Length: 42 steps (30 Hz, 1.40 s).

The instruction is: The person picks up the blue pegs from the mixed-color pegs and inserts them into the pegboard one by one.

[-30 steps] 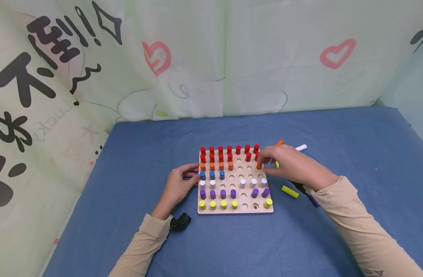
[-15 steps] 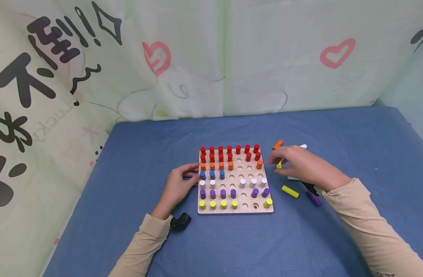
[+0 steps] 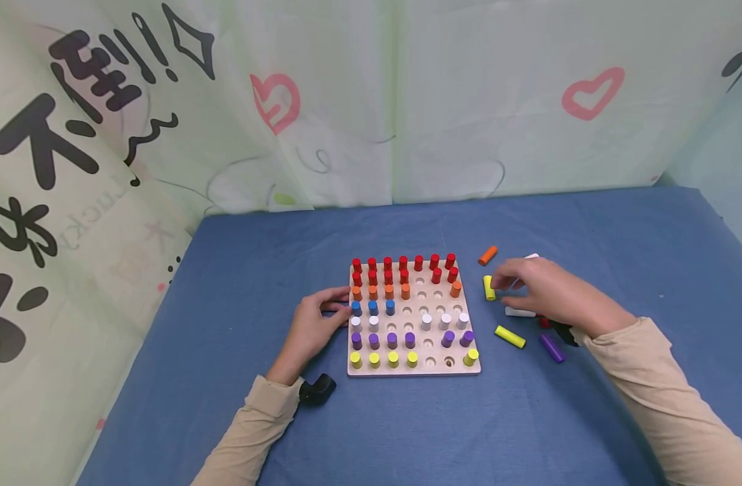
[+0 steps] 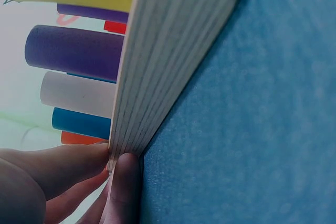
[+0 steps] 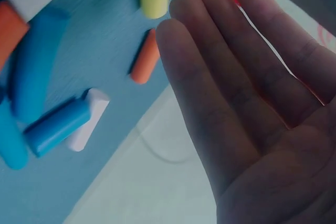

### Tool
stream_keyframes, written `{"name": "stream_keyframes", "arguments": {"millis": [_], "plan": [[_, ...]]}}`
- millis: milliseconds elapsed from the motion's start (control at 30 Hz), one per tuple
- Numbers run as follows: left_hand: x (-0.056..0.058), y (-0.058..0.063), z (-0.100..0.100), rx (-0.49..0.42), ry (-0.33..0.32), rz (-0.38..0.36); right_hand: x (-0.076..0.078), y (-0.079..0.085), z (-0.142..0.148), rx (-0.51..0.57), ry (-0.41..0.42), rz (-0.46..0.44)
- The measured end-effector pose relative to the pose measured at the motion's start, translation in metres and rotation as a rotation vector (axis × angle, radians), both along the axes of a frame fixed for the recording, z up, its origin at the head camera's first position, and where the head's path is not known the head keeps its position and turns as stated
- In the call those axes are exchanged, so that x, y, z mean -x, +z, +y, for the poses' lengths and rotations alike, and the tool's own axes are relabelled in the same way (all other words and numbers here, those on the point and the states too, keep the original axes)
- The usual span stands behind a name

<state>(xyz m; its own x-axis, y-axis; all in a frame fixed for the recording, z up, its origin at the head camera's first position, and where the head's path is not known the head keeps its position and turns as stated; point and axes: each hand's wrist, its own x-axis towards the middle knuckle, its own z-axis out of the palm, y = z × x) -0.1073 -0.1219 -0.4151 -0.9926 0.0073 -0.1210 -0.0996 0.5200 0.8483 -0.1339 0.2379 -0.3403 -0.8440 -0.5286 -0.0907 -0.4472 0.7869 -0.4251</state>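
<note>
Right grip (image 3: 553, 293), loosely bent and holding nothing, appears between placements. Printed cloth walls (image 3: 443, 135) rise at ten and twelve o'clock around a blue-covered surface (image 3: 419, 432). The left grip (image 3: 310, 331) rests its fingers against the nine o'clock edge of the pegboard (image 3: 419, 371); loose pegs (image 3: 509, 337) lie near its three o'clock, and the next move likely calls for pinching one for a vacant hole (image 3: 438, 295).

My left hand (image 3: 308, 329), thumb (image 3: 336, 319) parted, points to one o'clock; my right hand (image 3: 547, 291), loosely curved, points to ten.
</note>
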Motion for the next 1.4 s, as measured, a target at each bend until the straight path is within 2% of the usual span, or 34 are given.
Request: {"name": "stream_keyframes", "arguments": {"millis": [433, 900, 1400], "plan": [[0.0, 0.003, 0.001, 0.003, 0.002, -0.011, -0.001, -0.007, 0.019, -0.008, -0.01, 0.021], [0.0, 0.001, 0.001, 0.004, 0.004, -0.009, -0.001, -0.015, 0.033, -0.07, -0.076, 0.001], [0.0, 0.0, 0.001, -0.006, -0.001, 0.003, 0.002, -0.02, 0.04, -0.069, -0.073, 0.002]]}}
